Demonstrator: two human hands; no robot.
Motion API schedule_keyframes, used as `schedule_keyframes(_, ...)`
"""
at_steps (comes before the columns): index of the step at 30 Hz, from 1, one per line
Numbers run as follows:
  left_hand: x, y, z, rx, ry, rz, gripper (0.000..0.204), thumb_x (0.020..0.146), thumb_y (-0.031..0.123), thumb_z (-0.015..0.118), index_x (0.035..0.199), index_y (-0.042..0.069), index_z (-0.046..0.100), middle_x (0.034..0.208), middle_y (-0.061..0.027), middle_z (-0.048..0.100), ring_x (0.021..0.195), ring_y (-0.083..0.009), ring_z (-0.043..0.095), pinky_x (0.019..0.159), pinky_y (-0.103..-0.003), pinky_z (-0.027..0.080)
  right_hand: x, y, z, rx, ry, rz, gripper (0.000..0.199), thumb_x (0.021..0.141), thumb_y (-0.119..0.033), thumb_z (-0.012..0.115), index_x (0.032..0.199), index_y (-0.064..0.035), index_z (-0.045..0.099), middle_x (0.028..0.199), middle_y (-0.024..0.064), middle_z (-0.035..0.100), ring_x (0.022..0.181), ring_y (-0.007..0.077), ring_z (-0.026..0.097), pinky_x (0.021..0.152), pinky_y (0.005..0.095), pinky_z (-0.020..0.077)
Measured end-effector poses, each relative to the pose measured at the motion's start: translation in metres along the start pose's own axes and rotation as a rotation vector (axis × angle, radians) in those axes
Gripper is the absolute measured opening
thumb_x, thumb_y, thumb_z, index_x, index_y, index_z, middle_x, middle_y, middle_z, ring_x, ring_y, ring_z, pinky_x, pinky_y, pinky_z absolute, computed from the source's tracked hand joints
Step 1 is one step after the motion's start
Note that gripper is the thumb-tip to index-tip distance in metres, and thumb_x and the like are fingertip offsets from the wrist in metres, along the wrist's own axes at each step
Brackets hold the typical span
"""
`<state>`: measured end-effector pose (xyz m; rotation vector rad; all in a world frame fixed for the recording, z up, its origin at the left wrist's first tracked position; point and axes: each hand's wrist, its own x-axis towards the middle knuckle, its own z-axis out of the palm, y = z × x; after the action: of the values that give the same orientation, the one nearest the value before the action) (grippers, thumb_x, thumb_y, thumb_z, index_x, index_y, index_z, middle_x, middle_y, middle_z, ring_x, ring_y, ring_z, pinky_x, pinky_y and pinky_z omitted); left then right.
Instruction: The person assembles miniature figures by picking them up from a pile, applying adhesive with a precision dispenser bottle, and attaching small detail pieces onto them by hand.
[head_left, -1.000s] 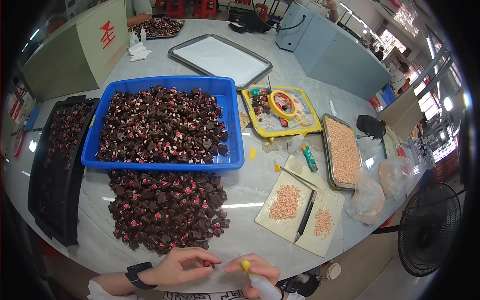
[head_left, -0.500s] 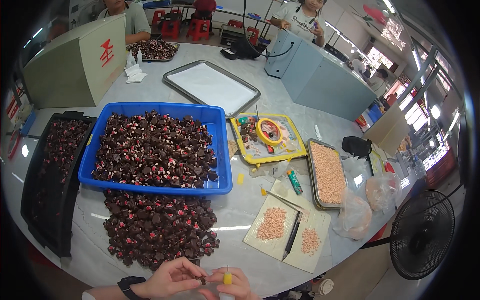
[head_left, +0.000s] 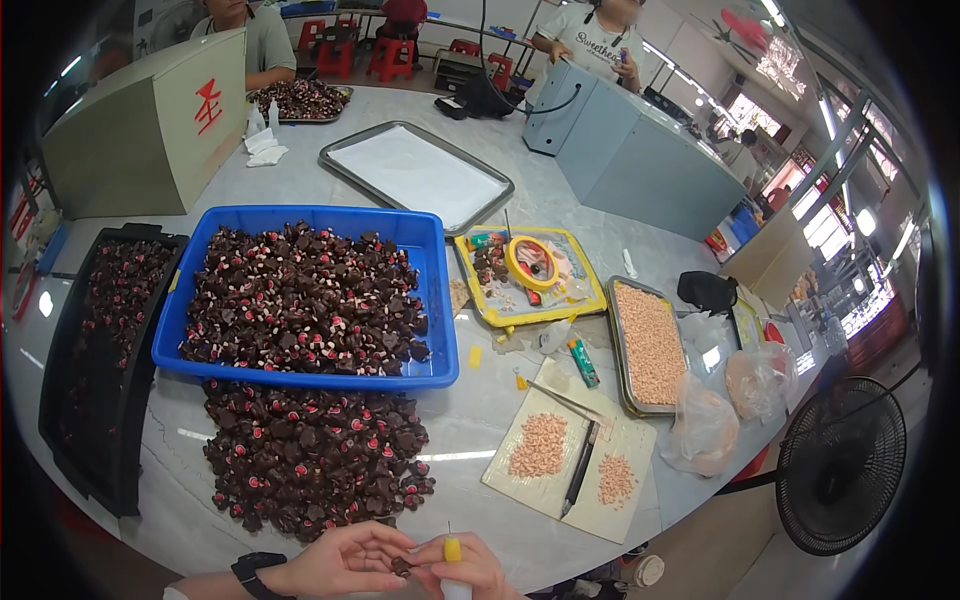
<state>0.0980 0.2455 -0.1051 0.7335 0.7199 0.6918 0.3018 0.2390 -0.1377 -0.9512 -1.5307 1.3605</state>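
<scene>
At the near edge of the table my left hand (head_left: 335,562) pinches a small dark brown piece (head_left: 401,567) between thumb and fingers. Close beside it, my right hand (head_left: 475,565) is closed round a small squeeze bottle (head_left: 453,552) with a yellow collar and a thin needle tip pointing up. The right fingertips are at the small piece; whether they touch it I cannot tell. Just beyond my hands lies a loose heap of similar dark brown pieces (head_left: 310,455) with red and pale pink spots. More of them fill much of a blue bin (head_left: 447,300) behind the heap.
A black tray (head_left: 120,450) of pieces stands at the left. Right of the heap, a pale board (head_left: 520,480) carries pink bits and a black pen-like tool (head_left: 580,470). Beyond are a tray of pink bits (head_left: 648,345), a yellow-edged tray (head_left: 520,318), and a fan (head_left: 840,465). Two people are opposite.
The whole view has shifted slightly. My hands stay together at the near edge, still with the small piece and the bottle; the left fingers look a little straighter.
</scene>
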Motion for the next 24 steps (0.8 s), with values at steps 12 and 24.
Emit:
schedule_keyframes(12, 0.001, -0.012, -0.006, -0.101, -0.053, 0.114, 0.035, 0.077, -0.011, 0.057, 0.109, -0.003, 0.045, 0.108, -0.0142, 0.052, 0.100, -0.0199, 0.055, 0.087, -0.032, 0.047, 0.001, -0.012, 0.005, 0.111, 0.087, 0.244, 0.020, 0.061, -0.003, 0.071, 0.076, -0.0103, 0.060, 0.077, 0.0074, 0.063, 0.067, 0.0242, 0.058, 0.063, 0.0328, 0.0420)
schedule_keyframes(24, 0.002, -0.008, -0.007, -0.040, -0.079, 0.120, 0.036, 0.080, -0.003, 0.058, 0.114, -0.002, 0.048, 0.113, -0.0101, 0.052, 0.102, -0.0143, 0.053, 0.090, -0.027, 0.044, 0.017, -0.034, -0.012, -0.056, -0.077, -0.581, 0.051, 0.077, -0.023, 0.066, 0.118, -0.0096, 0.038, 0.089, 0.0160, 0.060, 0.075, 0.0273, 0.056, 0.069, 0.0370, 0.0420)
